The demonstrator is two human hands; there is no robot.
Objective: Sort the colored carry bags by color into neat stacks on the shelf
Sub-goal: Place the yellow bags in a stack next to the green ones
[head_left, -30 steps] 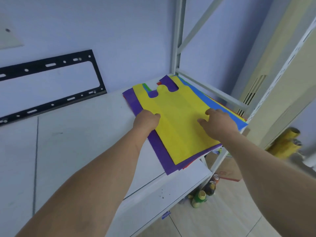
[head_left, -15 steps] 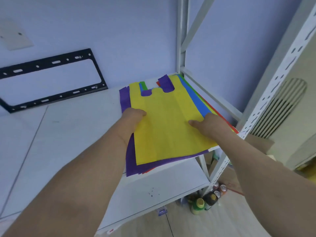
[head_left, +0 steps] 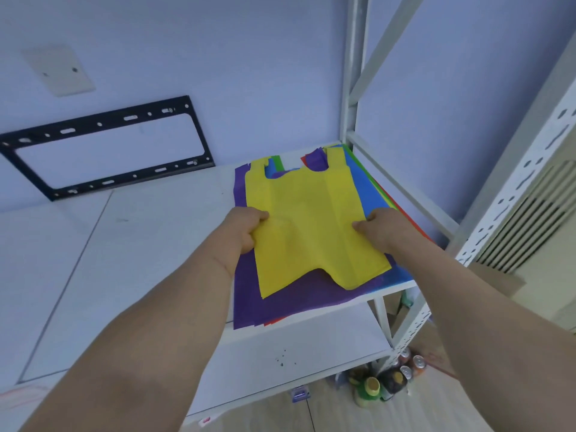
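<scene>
- Gripping the yellow bag (head_left: 311,226) at both side edges: left hand (head_left: 244,227) pinches the left edge, thumb on top and fingers curled under; right hand (head_left: 381,227) pinches the right edge with fingertips on the top face.
- Both hands are closed on that one bag; nothing else is held.
- Yellow bag is the top sheet of a mixed pile at the right end of the white shelf (head_left: 140,244), handles pointing at the back wall and bottom edge toward the camera.
- Its bottom edge is no longer flat: the middle is drawn up and the two lower corners hang lower, so the sheet looks lifted off the pile at the front. Cannot tell whether the handle end is off the pile.
- Purple bag (head_left: 299,299) lies directly under it, showing along the left side and front; its front edge overhangs the shelf lip.
- Blue bag (head_left: 364,185) shows as a strip on the right, with green (head_left: 350,151) and red (head_left: 414,227) edges further right, near the shelf's side rail.
- More green, blue and red slivers peek out between the yellow handles at the back.
- Pile is fanned out and unsorted, with no separate colour stacks on the shelf.
- Black metal bracket (head_left: 106,148) leans on the wall at the left of the shelf, well apart from the pile.
- Lower shelf board (head_left: 296,353) is visible below, and bottles (head_left: 383,385) stand on the floor by the rack's front upright (head_left: 505,194).
</scene>
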